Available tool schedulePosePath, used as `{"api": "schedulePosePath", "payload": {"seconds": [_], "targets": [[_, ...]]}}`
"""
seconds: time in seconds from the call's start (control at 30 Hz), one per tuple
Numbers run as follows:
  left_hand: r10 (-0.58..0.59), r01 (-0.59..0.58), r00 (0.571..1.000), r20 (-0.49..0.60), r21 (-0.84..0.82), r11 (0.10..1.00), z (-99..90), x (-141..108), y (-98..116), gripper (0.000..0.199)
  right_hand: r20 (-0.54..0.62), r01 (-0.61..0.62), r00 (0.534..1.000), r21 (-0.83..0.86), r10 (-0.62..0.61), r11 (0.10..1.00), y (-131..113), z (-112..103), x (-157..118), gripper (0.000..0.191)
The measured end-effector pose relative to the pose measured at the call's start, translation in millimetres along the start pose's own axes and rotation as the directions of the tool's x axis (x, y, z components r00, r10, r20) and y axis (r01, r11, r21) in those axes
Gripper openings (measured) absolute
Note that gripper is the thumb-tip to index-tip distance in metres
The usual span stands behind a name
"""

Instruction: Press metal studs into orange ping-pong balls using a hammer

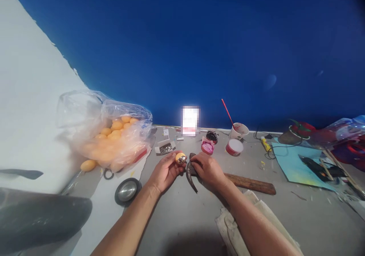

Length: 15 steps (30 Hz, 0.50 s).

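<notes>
Now, the left hand (167, 171) has its grip closed around a small orange ball (180, 158), fingertips wrapped at its sides, a shiny silver patch facing up. Right beside it, the right hand (208, 167) has its grip closed on the head of a hammer (192, 178), fingers curled over the top, with the curved claw pointing down toward the person. The wooden handle (253, 183) runs off to the right, passing under the wrist. Ball and hammer head sit close together between the two hands, over the grey bench (176, 214).

Just behind the left hand, there's a small open box (165, 148) of shiny metal bits. Beyond the hands come a pink pot (207, 147), a black-topped pot (212, 135), and a red tub (234, 147) with a pale top, right in front of a cup (241, 130) with a red stick (227, 112) leaning in it. Over on the left, a clear plastic bag (125, 111) bulges with more orange balls, and one loose ball (88, 165) lies by its near edge. Nearer the left forearm, a round metal-centred disc (127, 192); under the right forearm, a crumpled cloth (232, 227). Far right, a light blue board (288, 161) carries dark items.
</notes>
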<state>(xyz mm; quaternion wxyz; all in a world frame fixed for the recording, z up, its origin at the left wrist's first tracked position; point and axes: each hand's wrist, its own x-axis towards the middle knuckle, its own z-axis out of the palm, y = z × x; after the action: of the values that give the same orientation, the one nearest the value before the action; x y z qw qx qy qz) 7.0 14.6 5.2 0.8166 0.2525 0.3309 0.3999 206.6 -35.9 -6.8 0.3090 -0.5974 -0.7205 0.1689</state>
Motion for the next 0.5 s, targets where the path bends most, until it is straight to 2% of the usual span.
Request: {"api": "schedulePosePath", "payload": {"seconds": [0.27,0.4,0.5], "targets": [[-0.029,0.029,0.999,-0.017,-0.001,1.0,-1.5,1.1,-1.1,0.031,0.005,-0.006,1.0,0.003,0.006,1.0,-0.1,-1.1,-0.6,0.013],[0.016,-0.017,1.0,0.02,0.055,0.998,1.4,-2.8,-1.6,0.039,0.003,0.002,1.0,0.01,-0.002,1.0,2.0,-0.8,-1.3,0.014],[0.066,-0.066,0.998,-0.001,0.127,0.99,5.1,-5.1,-1.2,0.043,0.004,0.005,1.0,0.013,-0.005,1.0,4.1,0.7,-1.4,0.014]]}}
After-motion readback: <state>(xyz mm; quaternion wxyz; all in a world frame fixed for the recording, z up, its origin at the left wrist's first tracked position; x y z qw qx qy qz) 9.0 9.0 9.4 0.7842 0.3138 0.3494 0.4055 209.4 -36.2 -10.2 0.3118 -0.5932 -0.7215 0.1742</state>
